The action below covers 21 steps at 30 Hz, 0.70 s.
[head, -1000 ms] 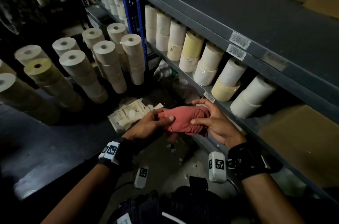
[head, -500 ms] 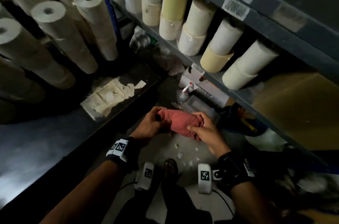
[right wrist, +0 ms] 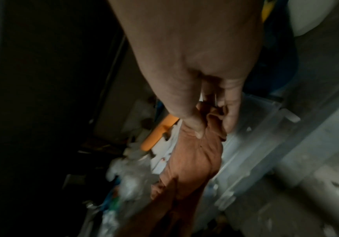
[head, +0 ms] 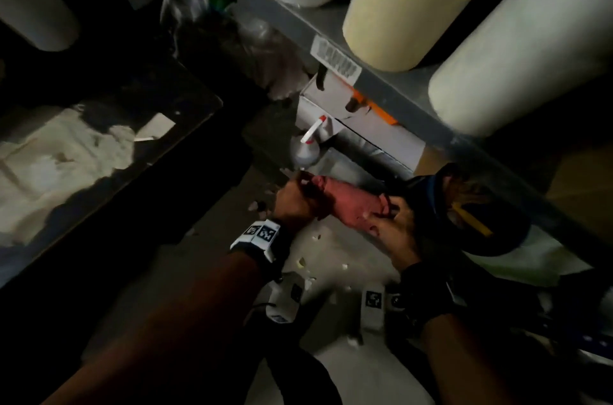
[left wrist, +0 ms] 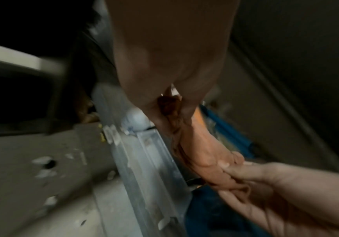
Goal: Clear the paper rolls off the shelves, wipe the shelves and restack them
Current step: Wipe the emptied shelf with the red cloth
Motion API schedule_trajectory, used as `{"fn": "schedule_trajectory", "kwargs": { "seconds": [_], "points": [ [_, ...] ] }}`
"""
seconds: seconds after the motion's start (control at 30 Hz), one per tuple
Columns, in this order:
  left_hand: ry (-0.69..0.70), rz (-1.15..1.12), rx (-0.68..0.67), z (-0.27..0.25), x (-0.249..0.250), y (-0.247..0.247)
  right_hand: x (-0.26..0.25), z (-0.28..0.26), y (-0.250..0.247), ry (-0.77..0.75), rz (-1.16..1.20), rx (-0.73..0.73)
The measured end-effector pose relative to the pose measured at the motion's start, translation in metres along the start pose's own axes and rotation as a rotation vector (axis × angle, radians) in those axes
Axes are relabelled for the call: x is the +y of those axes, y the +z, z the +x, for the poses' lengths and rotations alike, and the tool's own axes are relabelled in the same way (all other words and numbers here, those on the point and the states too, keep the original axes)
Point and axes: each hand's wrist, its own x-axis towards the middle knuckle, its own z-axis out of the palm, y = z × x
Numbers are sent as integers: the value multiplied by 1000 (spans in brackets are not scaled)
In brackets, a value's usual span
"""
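Observation:
A twisted red cloth (head: 350, 204) hangs low over the floor between both hands. My left hand (head: 295, 200) grips its left end, my right hand (head: 394, 229) grips its right end. The left wrist view shows the cloth (left wrist: 197, 149) stretched taut from my left hand (left wrist: 170, 102) to my right hand (left wrist: 252, 179). The right wrist view shows my right hand (right wrist: 211, 118) pinching the cloth (right wrist: 193, 163). White and yellow paper rolls (head: 411, 10) stand on the grey shelf (head: 391, 89) above the hands.
A spray bottle (head: 305, 147) and a white box (head: 365, 126) sit on the floor under the shelf. Crumpled paper (head: 66, 159) lies on a dark shelf at left. A dark blue round object (head: 471, 209) sits behind my right hand. Paper scraps litter the floor (head: 331, 258).
The hands have come down from shelf height to near the floor with the cloth, and the head has tilted down. The cloth went from a bunched wad to a stretched, twisted length.

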Motion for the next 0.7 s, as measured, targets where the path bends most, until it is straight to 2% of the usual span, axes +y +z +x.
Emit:
{"fn": "schedule_trajectory", "kwargs": {
  "seconds": [0.13,0.27,0.33,0.47,0.57,0.7],
  "points": [
    [56,65,35,75,-31,58,47,67,16,-40,-45,63],
    [88,-12,46,126,-59,97,78,114,23,-29,-145,113],
    [143,-97,12,146,-74,112,98,133,30,-52,-112,129],
    [172,-231,-51,189,-131,139,121,150,36,-107,-166,85],
    [111,-255,-87,167,-145,120,125,129,32,-153,-245,72],
    [56,-100,-87,57,-96,47,113,57,28,-337,-136,5]
  ]
}}
